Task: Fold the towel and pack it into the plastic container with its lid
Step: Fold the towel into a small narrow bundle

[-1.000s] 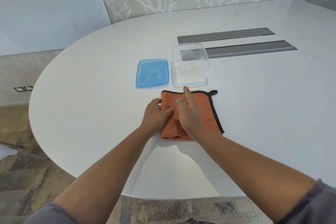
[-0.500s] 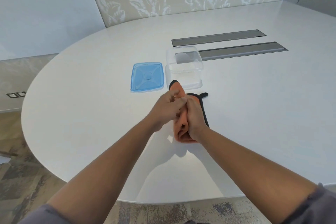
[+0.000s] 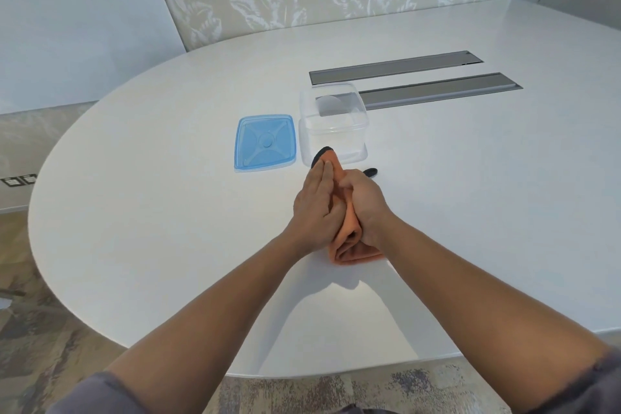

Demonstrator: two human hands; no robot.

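Observation:
An orange towel (image 3: 349, 247) with black trim lies folded into a narrow bundle on the white table, its far end just in front of the container. My left hand (image 3: 317, 208) presses flat against the towel's left side, fingers straight and pointing away from me. My right hand (image 3: 364, 207) grips the bundle from the right, fingers curled over it. The clear plastic container (image 3: 332, 126) stands open just beyond the towel. Its blue lid (image 3: 265, 143) lies flat on the table to the container's left.
Two long grey cable hatches (image 3: 437, 89) are set into the white table (image 3: 168, 212) behind and to the right of the container. The table's curved edge runs close to me, with patterned floor below. A leaf-patterned wall stands behind the table.
The towel went from a flat square to a narrow folded bundle. Both hands closed in on it; my left hand's fingers have straightened along its side.

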